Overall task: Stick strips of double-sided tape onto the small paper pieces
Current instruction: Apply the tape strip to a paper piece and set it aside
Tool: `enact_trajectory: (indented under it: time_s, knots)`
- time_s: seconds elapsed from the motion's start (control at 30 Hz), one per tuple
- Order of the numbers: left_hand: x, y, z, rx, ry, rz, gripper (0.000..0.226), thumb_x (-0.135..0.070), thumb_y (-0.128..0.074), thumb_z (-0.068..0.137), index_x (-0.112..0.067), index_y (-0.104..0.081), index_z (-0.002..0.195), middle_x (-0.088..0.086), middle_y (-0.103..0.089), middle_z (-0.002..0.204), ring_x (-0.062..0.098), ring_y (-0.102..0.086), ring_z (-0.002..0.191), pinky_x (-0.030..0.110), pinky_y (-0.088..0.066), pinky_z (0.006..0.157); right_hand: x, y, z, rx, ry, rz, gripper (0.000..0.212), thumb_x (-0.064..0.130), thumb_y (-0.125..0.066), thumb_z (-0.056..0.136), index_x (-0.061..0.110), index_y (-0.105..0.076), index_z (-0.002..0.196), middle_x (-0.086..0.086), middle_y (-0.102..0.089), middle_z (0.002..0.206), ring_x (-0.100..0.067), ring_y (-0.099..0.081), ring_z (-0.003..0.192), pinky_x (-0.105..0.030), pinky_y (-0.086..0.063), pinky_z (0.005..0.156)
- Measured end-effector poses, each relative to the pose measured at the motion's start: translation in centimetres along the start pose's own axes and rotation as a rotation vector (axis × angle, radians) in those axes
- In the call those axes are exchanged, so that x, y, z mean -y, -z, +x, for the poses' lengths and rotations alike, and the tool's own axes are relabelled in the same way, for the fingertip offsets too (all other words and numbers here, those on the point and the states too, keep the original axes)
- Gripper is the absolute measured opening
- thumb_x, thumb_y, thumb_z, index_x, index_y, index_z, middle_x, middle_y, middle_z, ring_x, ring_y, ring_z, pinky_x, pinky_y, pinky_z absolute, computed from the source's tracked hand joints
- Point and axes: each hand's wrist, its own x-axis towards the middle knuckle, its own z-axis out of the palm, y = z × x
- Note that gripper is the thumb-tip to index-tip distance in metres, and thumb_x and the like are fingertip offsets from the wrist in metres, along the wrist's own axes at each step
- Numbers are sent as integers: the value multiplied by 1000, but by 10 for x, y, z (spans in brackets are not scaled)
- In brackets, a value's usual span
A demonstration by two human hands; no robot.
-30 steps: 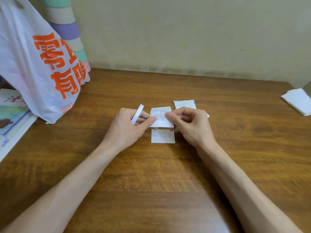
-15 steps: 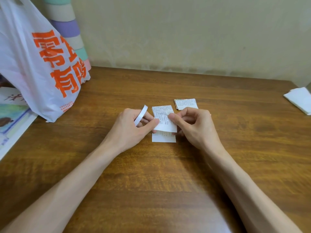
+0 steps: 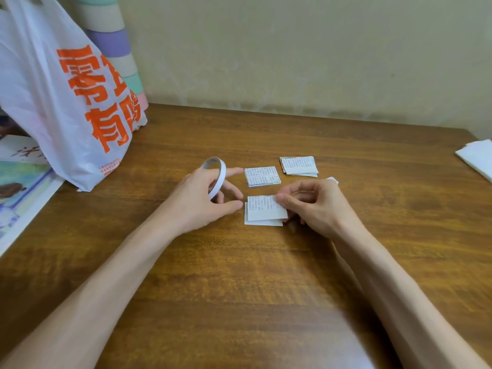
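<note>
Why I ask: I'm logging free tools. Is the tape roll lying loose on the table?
No, the tape roll is looped round fingers of the left hand, while the right hand pinches a paper piece.

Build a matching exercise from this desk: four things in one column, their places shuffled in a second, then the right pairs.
Things
1. tape roll
2. held paper piece
3. paper stack
4. plastic bag

Places
A. back left of the table
B. pinched by the right hand
C. on the left hand, around its fingers
D. lying on the table beyond the right hand

Pairs: 1-C, 2-B, 3-D, 4-A
</note>
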Motion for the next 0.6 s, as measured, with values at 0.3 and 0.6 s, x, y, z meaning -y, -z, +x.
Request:
enact_trajectory:
  time_s: [0.3, 0.6]
  knots:
    - [4, 0, 1, 66, -41, 3, 79, -21, -89, 82, -38, -53, 150, -23, -76, 98, 2, -63, 72, 30, -59, 90, 1, -2, 1, 25, -2, -32, 11, 24, -75, 97, 16, -75, 90, -6, -77, 69, -20, -64, 53, -17, -46, 51]
    - [5, -2, 2, 61, -33, 18, 79, -21, -88, 83, -38, -52, 151, -23, -76, 95, 2, -65, 72, 29, -60, 89, 2, -4, 0, 31, 6, -44, 11, 22, -74, 97, 16, -76, 90, -4, -75, 66, -18, -63, 53, -18, -47, 51]
